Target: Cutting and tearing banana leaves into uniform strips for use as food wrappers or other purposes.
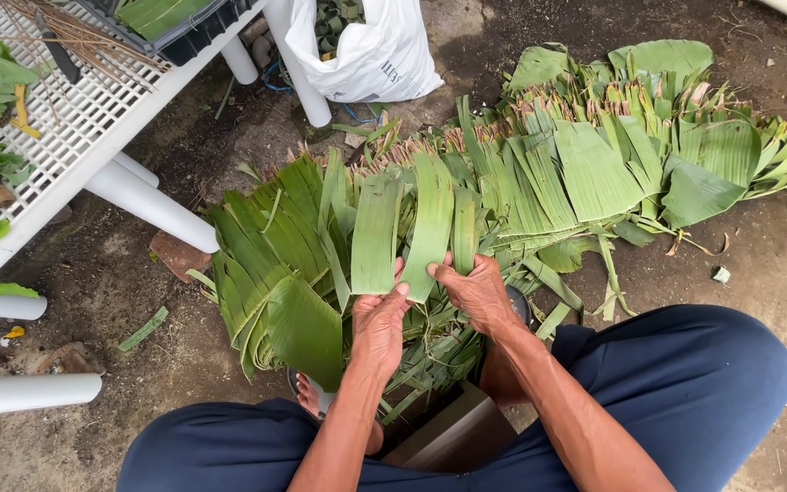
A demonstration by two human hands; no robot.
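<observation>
A wide heap of torn green banana-leaf strips (539, 173) lies on the dirt ground in front of me. My left hand (378, 323) pinches the near end of one long strip (374, 235), thumb on top. My right hand (478, 292) holds the near end of a neighbouring strip (432, 223), fingers curled over it. The two strips lie side by side, pointing away from me. My knees in dark blue trousers (685, 383) frame the bottom of the view, and I sit low over a brown block (448, 433).
A white lattice table (93, 118) on thick white legs stands at the left, with leaves, thin sticks and a dark crate on it. A white plastic sack (371, 50) holding green rolls sits at the top centre. Bare soil surrounds the heap.
</observation>
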